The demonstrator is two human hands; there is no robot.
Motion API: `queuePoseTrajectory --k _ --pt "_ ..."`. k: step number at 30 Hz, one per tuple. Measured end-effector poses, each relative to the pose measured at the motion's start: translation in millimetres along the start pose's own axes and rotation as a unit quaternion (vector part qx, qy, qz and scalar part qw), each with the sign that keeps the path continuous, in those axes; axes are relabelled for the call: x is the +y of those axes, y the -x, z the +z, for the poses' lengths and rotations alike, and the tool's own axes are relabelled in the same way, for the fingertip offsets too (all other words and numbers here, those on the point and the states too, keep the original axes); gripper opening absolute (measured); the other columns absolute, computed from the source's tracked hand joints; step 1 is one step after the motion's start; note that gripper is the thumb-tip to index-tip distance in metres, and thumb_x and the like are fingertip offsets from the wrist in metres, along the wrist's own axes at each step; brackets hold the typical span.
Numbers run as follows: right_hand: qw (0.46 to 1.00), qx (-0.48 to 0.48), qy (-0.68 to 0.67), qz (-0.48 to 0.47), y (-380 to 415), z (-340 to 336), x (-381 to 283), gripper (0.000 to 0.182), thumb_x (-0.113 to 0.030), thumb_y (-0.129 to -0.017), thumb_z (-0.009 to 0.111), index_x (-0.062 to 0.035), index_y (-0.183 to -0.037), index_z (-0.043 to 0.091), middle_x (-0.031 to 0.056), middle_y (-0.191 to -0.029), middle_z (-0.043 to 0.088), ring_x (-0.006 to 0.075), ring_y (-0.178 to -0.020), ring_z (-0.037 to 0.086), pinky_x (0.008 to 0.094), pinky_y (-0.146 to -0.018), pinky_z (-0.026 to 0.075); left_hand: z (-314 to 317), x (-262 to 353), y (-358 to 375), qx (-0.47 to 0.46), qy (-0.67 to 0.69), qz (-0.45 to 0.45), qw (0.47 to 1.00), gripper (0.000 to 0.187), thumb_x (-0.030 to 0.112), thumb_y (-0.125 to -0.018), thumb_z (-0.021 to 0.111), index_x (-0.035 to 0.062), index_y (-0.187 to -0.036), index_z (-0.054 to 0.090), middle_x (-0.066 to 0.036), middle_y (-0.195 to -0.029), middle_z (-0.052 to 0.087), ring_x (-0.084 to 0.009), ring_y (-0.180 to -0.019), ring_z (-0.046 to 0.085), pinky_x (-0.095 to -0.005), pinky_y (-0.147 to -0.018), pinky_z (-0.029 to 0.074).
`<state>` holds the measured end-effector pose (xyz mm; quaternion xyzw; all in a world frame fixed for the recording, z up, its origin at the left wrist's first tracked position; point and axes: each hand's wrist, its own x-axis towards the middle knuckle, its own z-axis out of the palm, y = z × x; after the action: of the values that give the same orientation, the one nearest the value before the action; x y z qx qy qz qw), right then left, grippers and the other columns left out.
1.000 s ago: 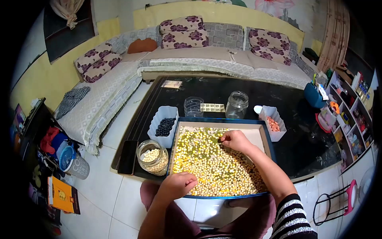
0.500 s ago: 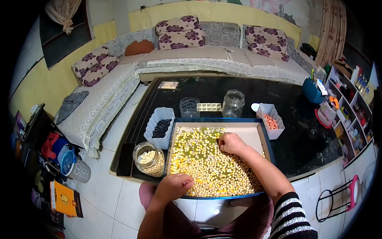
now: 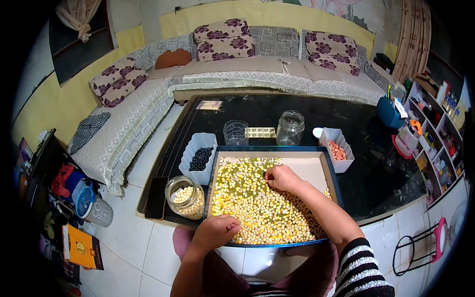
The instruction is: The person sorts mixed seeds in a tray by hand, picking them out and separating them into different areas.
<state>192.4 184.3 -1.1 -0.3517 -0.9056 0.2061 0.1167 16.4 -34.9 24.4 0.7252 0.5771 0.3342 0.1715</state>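
Note:
A blue-rimmed tray (image 3: 277, 149) holds a spread of pale round beans (image 3: 277, 225), yellow corn kernels (image 3: 232, 185) and small green mung beans (image 3: 255, 171). My right hand (image 3: 286, 179) reaches over the middle of the tray, its fingers pinched together at the mung beans and corn; whatever they grip is hidden. At the tray's near left corner, my left hand (image 3: 216, 231) hovers with fingers curled inward, and its palm is out of sight. Left of the tray stands an uncapped jar (image 3: 185, 198) partly filled with pale beans.
A white tub with black beans (image 3: 201, 159) sits at the left, another with pinkish peanuts (image 3: 337, 151) at the right. Two transparent jars (image 3: 235, 133) (image 3: 290, 129) stand behind the tray. A dark phone (image 3: 156, 198) lies at the black table's left edge.
My right hand has shifted slightly left over the beans, its fingers still pinched. The left hand stays where it was.

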Motion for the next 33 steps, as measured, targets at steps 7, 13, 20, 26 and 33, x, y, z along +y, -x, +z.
queuePoseTrajectory --k 7,13,20,26,33 --pt "1.000 0.002 0.022 0.002 5 -9 -3 0.014 -0.014 -0.066 0.063 -0.0034 -0.076 0.062 0.0126 -0.071 0.063 0.0268 -0.066 0.061 0.0350 -0.065 0.048 0 -3 1 -0.006 0.000 -0.002 1.000 0.010 0.013 -0.074 0.064 0.0052 -0.079 0.064 -0.008 -0.070 0.062 -0.0215 -0.062 0.061 -0.0295 -0.056 0.049" --pt "0.987 0.069 -0.139 0.033 3 -33 -34 0.010 -0.013 -0.067 0.061 -0.0041 -0.070 0.060 0.0101 -0.062 0.060 0.0195 -0.057 0.059 0.0304 -0.058 0.047 0 -3 1 -0.001 0.000 -0.018 1.000 0.011 0.014 -0.074 0.064 0.0040 -0.079 0.063 -0.009 -0.072 0.062 -0.0227 -0.064 0.061 -0.0301 -0.058 0.049" --pt "0.955 0.068 -0.210 -0.199 -20 -36 -148 0.007 -0.008 -0.071 0.059 -0.0022 -0.074 0.057 0.0029 -0.060 0.054 0.0086 -0.056 0.053 0.0250 -0.055 0.045 1 -4 2 0.006 0.015 0.010 1.000 0.010 0.015 -0.075 0.061 0.0057 -0.078 0.060 -0.009 -0.070 0.059 -0.0258 -0.064 0.059 -0.0349 -0.057 0.047" --pt "0.931 0.083 -0.163 -0.316 -43 -3 -193 0.014 -0.011 -0.068 0.063 -0.0028 -0.078 0.057 0.0111 -0.071 0.058 0.0242 -0.065 0.059 0.0330 -0.060 0.048 1 -7 2 -0.023 -0.002 0.004 1.000 0.015 0.016 -0.075 0.064 0.0034 -0.082 0.063 -0.011 -0.074 0.062 -0.0233 -0.065 0.061 -0.0315 -0.059 0.049" --pt "0.960 0.109 -0.185 -0.180 -29 -25 -123 0.013 -0.013 -0.072 0.064 -0.0032 -0.081 0.061 0.0087 -0.069 0.060 0.0164 -0.062 0.059 0.0283 -0.060 0.047 -1 -1 2 -0.019 0.008 0.002 1.000 0.014 0.018 -0.075 0.064 0.0048 -0.082 0.063 -0.009 -0.075 0.062 -0.0230 -0.065 0.061 -0.0309 -0.060 0.049"
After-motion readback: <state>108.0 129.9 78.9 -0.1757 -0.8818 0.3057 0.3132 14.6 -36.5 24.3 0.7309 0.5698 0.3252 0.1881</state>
